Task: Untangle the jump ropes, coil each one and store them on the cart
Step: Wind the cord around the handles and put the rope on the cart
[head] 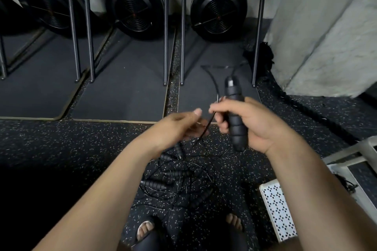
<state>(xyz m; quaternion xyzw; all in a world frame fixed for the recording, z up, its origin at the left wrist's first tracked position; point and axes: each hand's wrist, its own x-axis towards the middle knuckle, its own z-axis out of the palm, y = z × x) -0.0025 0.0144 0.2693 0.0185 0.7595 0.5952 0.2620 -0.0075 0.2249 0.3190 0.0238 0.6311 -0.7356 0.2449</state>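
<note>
Handle (235, 116) of one jump rope, black ribbed foam, upright and well above the pile (179, 177) of tangled ropes on the speckled floor (81, 149). Wrapped firmly in the right hand (251, 122), forefinger and thumb reaching off to pinch the thin cord (211, 119). Cord looping out beyond the pile from the handle's top, then back down across the curled fingers of the left hand (179, 126), just left of the handle. Pinched there or only brushing, cannot tell. Looks light, probably springy and slick: likely to kink, snag and drag its neighbours up out of the pile. Foam soft and grippy, so best held at the handles, cord fed loosely through the fingers. More handles buried in the pile, nothing coiled yet. White cart (350, 152) frame, by the look of it, near, to the right of the pile.
</note>
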